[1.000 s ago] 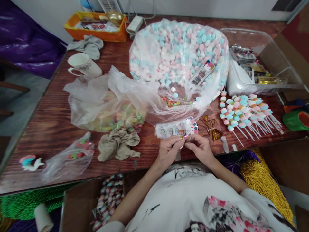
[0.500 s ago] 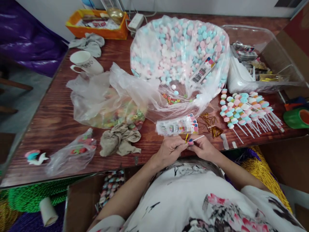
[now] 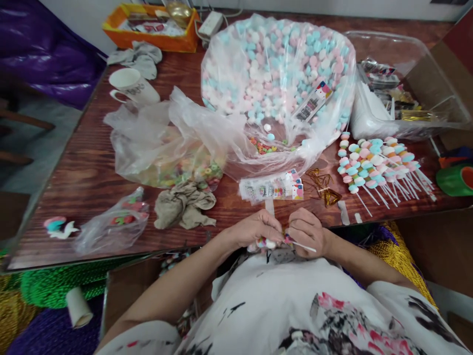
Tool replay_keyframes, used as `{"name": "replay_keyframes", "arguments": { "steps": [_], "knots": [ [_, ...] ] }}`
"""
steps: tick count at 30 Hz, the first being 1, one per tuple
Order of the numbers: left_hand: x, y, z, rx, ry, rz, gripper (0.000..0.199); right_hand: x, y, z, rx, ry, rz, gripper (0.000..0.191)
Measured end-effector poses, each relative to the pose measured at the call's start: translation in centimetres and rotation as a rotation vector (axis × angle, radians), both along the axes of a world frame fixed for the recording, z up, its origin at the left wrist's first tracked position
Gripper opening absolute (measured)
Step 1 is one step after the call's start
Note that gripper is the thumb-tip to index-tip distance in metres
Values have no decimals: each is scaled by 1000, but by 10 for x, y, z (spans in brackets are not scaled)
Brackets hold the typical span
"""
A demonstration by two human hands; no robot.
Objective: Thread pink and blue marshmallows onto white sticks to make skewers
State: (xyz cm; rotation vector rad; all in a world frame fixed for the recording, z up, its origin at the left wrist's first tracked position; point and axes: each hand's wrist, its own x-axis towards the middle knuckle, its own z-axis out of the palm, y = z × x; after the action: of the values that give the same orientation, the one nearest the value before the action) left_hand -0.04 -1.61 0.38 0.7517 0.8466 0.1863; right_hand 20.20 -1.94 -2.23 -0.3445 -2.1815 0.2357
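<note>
In front of my shirt, both hands are closed on one marshmallow skewer [image 3: 270,243] in a printed wrapper. My left hand [image 3: 263,228] grips the marshmallow part, which its fingers partly cover. My right hand [image 3: 306,230] pinches at the wrapper's lower end, where the white stick [image 3: 306,246] sticks out to the right. Just beyond the hands lie flat printed wrappers [image 3: 271,187] with a white strip below them, and gold twist ties [image 3: 322,186]. A row of finished marshmallow skewers [image 3: 373,165] rests to the right.
A big clear bag of pastel marshmallows [image 3: 277,69] fills the back middle. Left of it sit a bag of coloured rings [image 3: 166,158], a crumpled cloth [image 3: 185,204] and a white mug [image 3: 133,86]. A clear plastic bin [image 3: 410,125] and green tape [image 3: 453,181] are at the right.
Both hands have come down from the table edge towards my body, with the skewer. My right hand is now curled over the wrapper's end. The yellow tie that stood up there no longer shows.
</note>
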Motion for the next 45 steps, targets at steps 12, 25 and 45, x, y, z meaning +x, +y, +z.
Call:
{"name": "replay_keyframes", "arguments": {
  "steps": [12, 25, 45],
  "knots": [
    [-5, 2, -9, 53, -119, -97, 35, 18, 25, 22, -179, -78, 112, 30],
    [-7, 4, -15, 123, -178, -293, 29, 4, 31, 20, -254, -165, 434, 23],
    [-6, 10, -24, 56, -243, -318, 39, -5, 39, 40, -91, -305, 580, 21]
  ]
}}
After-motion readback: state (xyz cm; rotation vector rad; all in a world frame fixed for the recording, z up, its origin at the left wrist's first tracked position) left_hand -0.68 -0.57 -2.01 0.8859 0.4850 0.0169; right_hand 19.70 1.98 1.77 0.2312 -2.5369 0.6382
